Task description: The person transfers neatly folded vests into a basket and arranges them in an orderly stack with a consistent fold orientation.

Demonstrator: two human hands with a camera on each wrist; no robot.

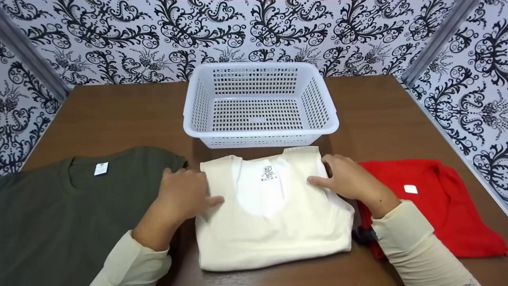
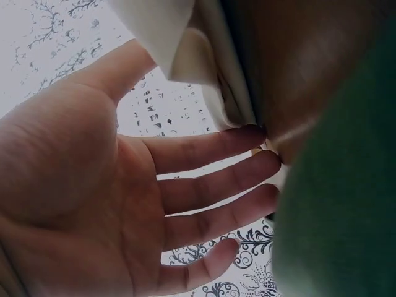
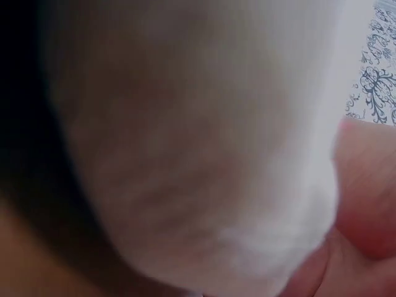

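A cream scoop-neck top, folded with its printed white inner back showing, lies on the table in front of me. My left hand is at its left edge, thumb across the cream cloth. In the left wrist view, the fingers of that hand are nearly straight, their tips at the folded edge. On the opposite side, my right hand touches the top's right shoulder, thumb and index finger spread. Blurred cloth fills most of the right wrist view and hides most of the right fingers.
A white perforated plastic basket stands behind the top. To the left lies a dark green shirt, with a red garment to the right. All sit on a brown wooden table against patterned walls.
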